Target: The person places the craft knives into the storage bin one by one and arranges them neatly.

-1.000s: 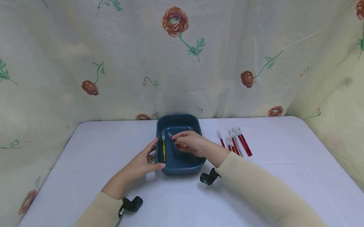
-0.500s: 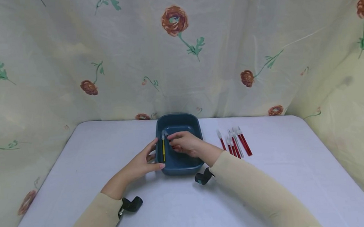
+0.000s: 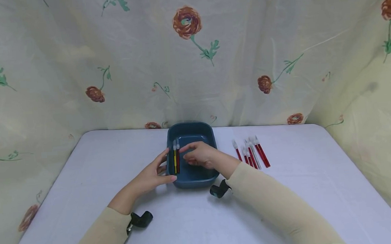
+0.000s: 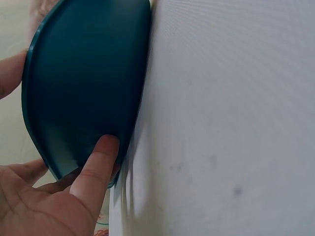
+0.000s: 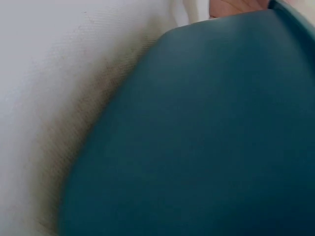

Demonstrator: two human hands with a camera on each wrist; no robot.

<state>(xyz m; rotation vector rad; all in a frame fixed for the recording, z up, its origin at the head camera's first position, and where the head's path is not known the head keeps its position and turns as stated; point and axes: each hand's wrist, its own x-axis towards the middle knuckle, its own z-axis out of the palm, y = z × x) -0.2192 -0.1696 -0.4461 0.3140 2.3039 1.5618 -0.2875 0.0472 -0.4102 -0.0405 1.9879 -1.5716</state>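
A deep blue plastic bin (image 3: 194, 183) stands on the table. At its left side my left hand (image 3: 151, 175) spreads, thumb on the near rim and fingertips against the outer wall; the left wrist view shows a straight finger (image 4: 96, 169) on that wall. Inside the bin, along its left wall, lie a slim yellow pen-like tool (image 3: 175, 158) and a red one (image 3: 178, 160), side by side with pale caps pointing away. Over the bin's floor, my right hand (image 3: 201, 155) stretches its index finger towards the red tool and holds nothing. Whether that fingertip touches it I cannot tell.
Right of the bin several red tools (image 3: 264, 157) and a silver one (image 3: 256, 156), all with pale caps, lie in a loose group on the white tablecloth (image 3: 188, 223). A flowered curtain (image 3: 232, 60) hangs behind the table.
The red tool, tilted in my right hand a second ago, has moved left and now lies straight beside the yellow one, let go. My left hand has stayed at the bin.
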